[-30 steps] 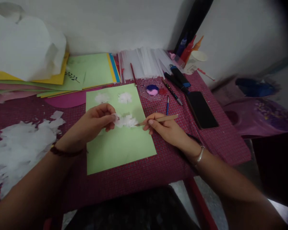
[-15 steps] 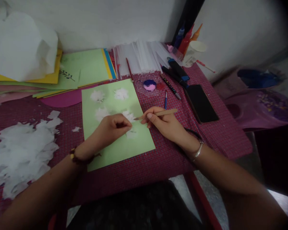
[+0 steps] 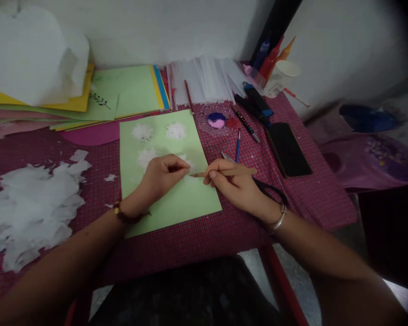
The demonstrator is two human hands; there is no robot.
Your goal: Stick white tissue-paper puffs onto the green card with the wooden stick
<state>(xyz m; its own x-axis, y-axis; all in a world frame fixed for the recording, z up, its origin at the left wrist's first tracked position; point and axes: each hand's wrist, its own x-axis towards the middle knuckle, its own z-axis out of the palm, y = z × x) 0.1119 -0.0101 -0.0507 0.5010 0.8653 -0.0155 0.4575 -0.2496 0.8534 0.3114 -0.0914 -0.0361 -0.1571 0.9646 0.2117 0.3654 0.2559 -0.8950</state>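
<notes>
A green paper sheet (image 3: 170, 206) lies under both hands, with several white paper tufts (image 3: 176, 131) on it. My left hand (image 3: 165, 176) is closed in a pinch over the sheet's middle, at a small white paper piece (image 3: 191, 179) partly hidden by the fingers. My right hand (image 3: 233, 181) grips a thin beige wooden stick (image 3: 240, 171), held nearly level. Its narrow, darker tip points left and meets the left fingertips. One tuft behind my left fingers is partly covered. Black-handled scissors (image 3: 270, 188) lie under and beside my right hand.
A heap of white paper pieces (image 3: 37, 208) lies at left. Behind are coloured sheets (image 3: 132, 88) and white strips (image 3: 207, 81). A paint palette (image 3: 207, 129), blue brush (image 3: 238, 147), marker (image 3: 246, 124), cutter (image 3: 257, 99) and phone (image 3: 289, 149) lie to the right.
The view has shifted slightly. Both hands have moved a little toward the near edge of the sheet, and the scissors show more beside my right hand. Both grips look the same.
</notes>
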